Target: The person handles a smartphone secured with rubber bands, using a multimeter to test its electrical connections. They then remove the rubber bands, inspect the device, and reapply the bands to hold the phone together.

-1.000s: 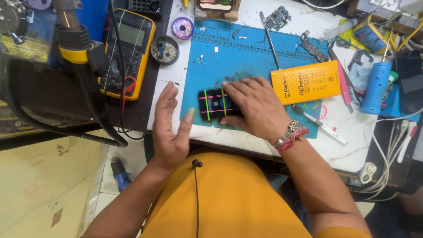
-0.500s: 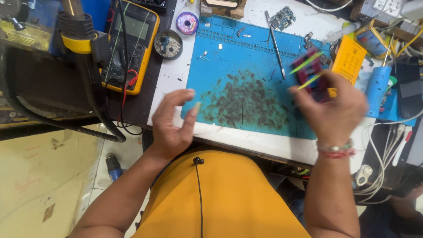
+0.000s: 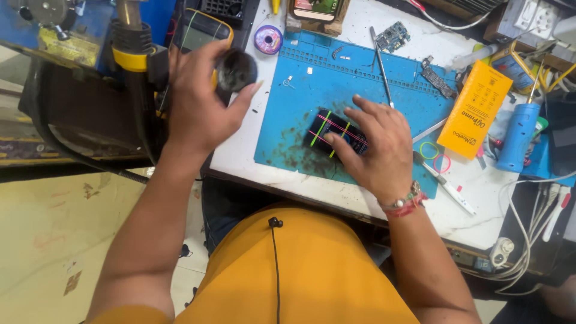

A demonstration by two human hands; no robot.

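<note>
My right hand (image 3: 373, 143) lies on a dark phone (image 3: 329, 133) bound with green and pink rubber bands, pressing it down on the blue work mat (image 3: 312, 96). My left hand (image 3: 201, 99) is raised at the mat's left edge and grips a small round dark tin (image 3: 236, 69). The tin hovers over the edge of the yellow multimeter (image 3: 201, 30). Dark stains cover the mat's near part.
An orange flat box (image 3: 477, 111) lies right of the mat, with a blue cylinder (image 3: 517, 138) beyond it. Tweezers (image 3: 379, 57), small circuit boards (image 3: 393, 36), a purple solder spool (image 3: 267, 39) and loose rubber bands (image 3: 435, 156) lie around. Cables (image 3: 534, 240) crowd the right edge.
The right hand carried the banded phone from the right side back down onto the mat. The left hand rose from the mat's edge and picked up the round tin.
</note>
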